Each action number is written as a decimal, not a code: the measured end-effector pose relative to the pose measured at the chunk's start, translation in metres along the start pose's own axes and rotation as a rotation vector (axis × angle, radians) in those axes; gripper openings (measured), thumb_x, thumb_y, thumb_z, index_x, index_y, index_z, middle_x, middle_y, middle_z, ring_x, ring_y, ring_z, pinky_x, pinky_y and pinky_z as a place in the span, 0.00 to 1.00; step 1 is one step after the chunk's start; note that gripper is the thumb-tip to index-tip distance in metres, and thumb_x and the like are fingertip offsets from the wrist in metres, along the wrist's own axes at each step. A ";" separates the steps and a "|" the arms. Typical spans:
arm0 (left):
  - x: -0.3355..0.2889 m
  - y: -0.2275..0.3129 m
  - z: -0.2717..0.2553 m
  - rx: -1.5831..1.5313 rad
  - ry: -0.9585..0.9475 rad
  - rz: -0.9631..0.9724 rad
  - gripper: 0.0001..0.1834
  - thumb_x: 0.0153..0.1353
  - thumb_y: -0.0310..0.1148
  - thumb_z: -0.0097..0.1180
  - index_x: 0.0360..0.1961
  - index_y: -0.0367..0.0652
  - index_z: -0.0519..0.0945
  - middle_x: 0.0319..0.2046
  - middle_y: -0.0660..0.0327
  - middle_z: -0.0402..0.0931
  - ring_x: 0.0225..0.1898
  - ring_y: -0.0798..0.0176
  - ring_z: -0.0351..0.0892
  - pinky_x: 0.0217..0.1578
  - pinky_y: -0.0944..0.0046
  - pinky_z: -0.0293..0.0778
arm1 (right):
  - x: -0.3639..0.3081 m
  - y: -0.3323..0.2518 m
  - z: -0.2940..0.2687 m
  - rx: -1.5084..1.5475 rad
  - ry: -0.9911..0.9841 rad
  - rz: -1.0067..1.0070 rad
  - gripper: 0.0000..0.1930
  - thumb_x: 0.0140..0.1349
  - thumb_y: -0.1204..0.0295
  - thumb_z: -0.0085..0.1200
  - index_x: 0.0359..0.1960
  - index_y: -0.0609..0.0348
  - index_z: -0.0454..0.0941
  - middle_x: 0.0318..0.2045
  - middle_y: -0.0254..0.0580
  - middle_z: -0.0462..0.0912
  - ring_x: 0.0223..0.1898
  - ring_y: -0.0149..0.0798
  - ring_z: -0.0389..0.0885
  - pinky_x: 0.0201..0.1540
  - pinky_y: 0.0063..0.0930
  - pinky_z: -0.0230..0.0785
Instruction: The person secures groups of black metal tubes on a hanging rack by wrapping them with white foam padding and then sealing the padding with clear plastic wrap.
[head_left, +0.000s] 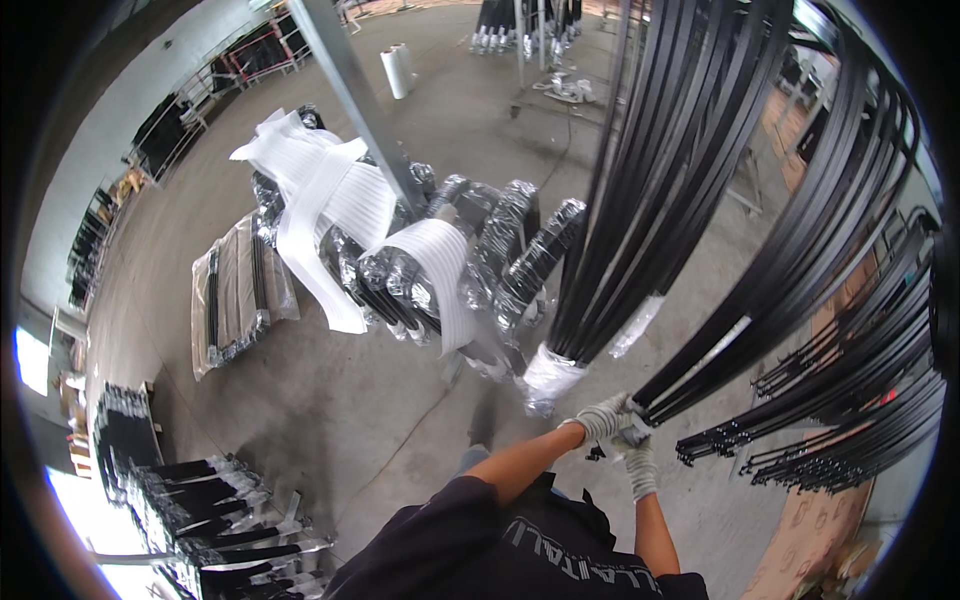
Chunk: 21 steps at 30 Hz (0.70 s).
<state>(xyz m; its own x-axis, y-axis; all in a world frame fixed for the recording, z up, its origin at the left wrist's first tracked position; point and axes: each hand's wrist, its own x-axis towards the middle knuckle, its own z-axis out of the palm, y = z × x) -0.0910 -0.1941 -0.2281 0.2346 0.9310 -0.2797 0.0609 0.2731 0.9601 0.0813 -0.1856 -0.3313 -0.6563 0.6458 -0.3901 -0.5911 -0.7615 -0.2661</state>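
A bundle of long black tubes slants down from the upper right to my hands. My left hand, in a striped grey-white glove, is closed at the lower end of this bundle. Just below it, my right hand, gloved alike, reaches up to the same end with bent fingers. A small greyish piece shows between the hands, too small to name. To the left stands another bundle of black tubes, its lower end wrapped in white film. A small dark piece shows beside my right hand.
More black tubes hang at the right. Ahead, film-wrapped bundles and white foam sheets lie around a metal post. A wrapped flat pack rests on the floor at left. Wrapped black bundles fill the lower left.
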 end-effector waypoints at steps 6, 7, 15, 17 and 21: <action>-0.084 0.051 -0.077 0.154 -0.017 0.077 0.27 0.55 0.38 0.46 0.56 0.44 0.58 0.47 0.55 0.68 0.47 0.62 0.67 0.47 0.67 0.63 | -0.028 -0.016 0.013 -0.812 0.481 -0.173 0.24 0.38 0.77 0.60 0.42 0.56 0.68 0.37 0.33 0.75 0.38 0.32 0.72 0.43 0.28 0.67; -0.095 0.049 -0.097 0.109 0.146 0.170 0.25 0.54 0.36 0.47 0.54 0.44 0.60 0.44 0.57 0.69 0.43 0.64 0.68 0.44 0.68 0.65 | -0.027 -0.025 -0.022 -0.918 0.479 -0.244 0.25 0.38 0.77 0.60 0.42 0.56 0.68 0.37 0.33 0.75 0.38 0.32 0.72 0.43 0.27 0.67; -0.187 0.084 -0.282 -0.565 1.256 0.156 0.28 0.48 0.47 0.57 0.45 0.42 0.64 0.39 0.60 0.67 0.41 0.65 0.65 0.44 0.65 0.62 | -0.027 -0.030 0.035 -0.950 0.482 -0.524 0.39 0.37 0.82 0.60 0.54 0.55 0.56 0.47 0.38 0.68 0.44 0.33 0.68 0.47 0.27 0.63; -0.183 0.092 -0.316 -0.740 1.262 0.103 0.29 0.47 0.49 0.57 0.44 0.43 0.64 0.40 0.58 0.67 0.39 0.63 0.67 0.40 0.63 0.66 | -0.023 -0.031 0.043 -0.908 0.489 -0.541 0.29 0.43 0.78 0.57 0.50 0.54 0.61 0.44 0.35 0.71 0.42 0.31 0.69 0.46 0.24 0.63; -0.149 0.072 -0.373 -1.001 1.272 0.164 0.26 0.46 0.41 0.60 0.43 0.43 0.65 0.35 0.61 0.68 0.29 0.64 0.70 0.26 0.64 0.70 | -0.010 -0.035 0.041 -0.778 0.558 -0.579 0.17 0.52 0.78 0.44 0.47 0.57 0.67 0.43 0.36 0.73 0.41 0.30 0.71 0.43 0.23 0.66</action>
<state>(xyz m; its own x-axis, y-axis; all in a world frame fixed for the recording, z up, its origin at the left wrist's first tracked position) -0.4831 -0.2230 -0.1202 -0.7652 0.4137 -0.4933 -0.6219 -0.2768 0.7326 0.0892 -0.1625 -0.2818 0.0404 0.9475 -0.3171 -0.1569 -0.3074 -0.9386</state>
